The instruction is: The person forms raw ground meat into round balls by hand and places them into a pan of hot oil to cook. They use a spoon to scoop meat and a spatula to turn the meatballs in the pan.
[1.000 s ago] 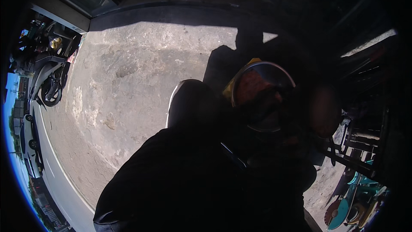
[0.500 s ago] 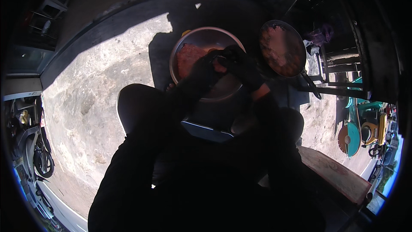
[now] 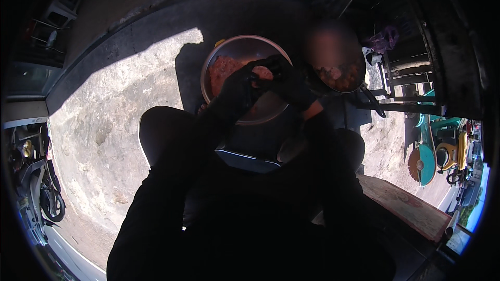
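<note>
Both hands wear black gloves and meet over a round metal bowl (image 3: 272, 112). Between them sits a small pink lump of minced meat (image 3: 263, 72). My left hand (image 3: 238, 87) closes on the lump from the left, while my right hand (image 3: 289, 82) curls round it from the far and right side. A bigger mass of minced meat (image 3: 223, 71) lies against the bowl's left wall. To the right of the bowl stands a dark frying pan (image 3: 367, 92), its handle toward me, with several reddish-brown pieces (image 3: 344, 76) in it. Shadow hides most fingertips.
My knees flank the bowl on the concrete floor (image 3: 104, 130), sunlit on the left. A dark flat object with a shiny edge (image 3: 249, 160) lies before me. At right are a wooden rack (image 3: 411, 80), a purple plastic bag (image 3: 385, 39), a board (image 3: 406, 205) and a teal disc (image 3: 427, 164).
The lump shows more plainly between my gloves now, as the hands have shifted slightly around it. The whole view has moved a little, so the bowl and pan sit further left.
</note>
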A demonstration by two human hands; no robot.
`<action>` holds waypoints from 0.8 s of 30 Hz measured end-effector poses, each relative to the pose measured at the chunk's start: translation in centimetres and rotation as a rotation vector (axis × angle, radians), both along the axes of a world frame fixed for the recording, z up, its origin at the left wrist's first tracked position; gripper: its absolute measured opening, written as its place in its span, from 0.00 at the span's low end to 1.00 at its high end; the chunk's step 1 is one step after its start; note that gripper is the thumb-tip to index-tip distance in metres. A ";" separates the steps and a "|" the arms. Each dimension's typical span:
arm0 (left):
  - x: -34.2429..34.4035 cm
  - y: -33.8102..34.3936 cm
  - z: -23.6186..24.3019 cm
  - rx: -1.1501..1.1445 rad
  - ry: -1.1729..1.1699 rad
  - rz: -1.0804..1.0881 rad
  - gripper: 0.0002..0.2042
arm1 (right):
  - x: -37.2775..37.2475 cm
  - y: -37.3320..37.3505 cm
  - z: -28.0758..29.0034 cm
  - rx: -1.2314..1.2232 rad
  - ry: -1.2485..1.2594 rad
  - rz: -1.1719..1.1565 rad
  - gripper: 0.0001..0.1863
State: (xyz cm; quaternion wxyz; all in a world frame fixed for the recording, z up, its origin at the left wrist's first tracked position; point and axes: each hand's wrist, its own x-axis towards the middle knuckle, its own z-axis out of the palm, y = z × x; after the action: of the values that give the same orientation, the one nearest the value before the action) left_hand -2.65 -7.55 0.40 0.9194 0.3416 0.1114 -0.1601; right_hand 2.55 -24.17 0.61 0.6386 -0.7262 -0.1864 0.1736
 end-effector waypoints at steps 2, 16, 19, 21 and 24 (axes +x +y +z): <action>0.1 0.1 -0.1 0.000 -0.025 -0.014 0.14 | 0.0 0.0 -0.1 0.063 0.056 -0.024 0.21; 0.8 0.9 -4.1 0.170 -0.180 -0.029 0.21 | -0.4 2.0 -3.5 0.346 0.245 -0.322 0.23; 1.2 0.7 -4.5 0.340 -0.323 0.037 0.25 | -2.0 2.8 -4.6 1.137 0.978 -0.157 0.26; 1.6 0.9 -4.3 0.564 -0.400 0.086 0.27 | -3.0 2.8 -4.4 1.217 0.884 -0.108 0.26; 2.2 1.5 -3.4 0.926 -0.485 0.075 0.28 | -4.0 3.0 -3.2 0.589 0.018 -0.193 0.22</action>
State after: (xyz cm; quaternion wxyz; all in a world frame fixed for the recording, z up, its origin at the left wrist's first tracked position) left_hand -0.45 -6.02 -3.03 0.6764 0.7354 -0.0335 0.0227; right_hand -1.44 -21.22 -2.63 0.8367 -0.5227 -0.1532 0.0574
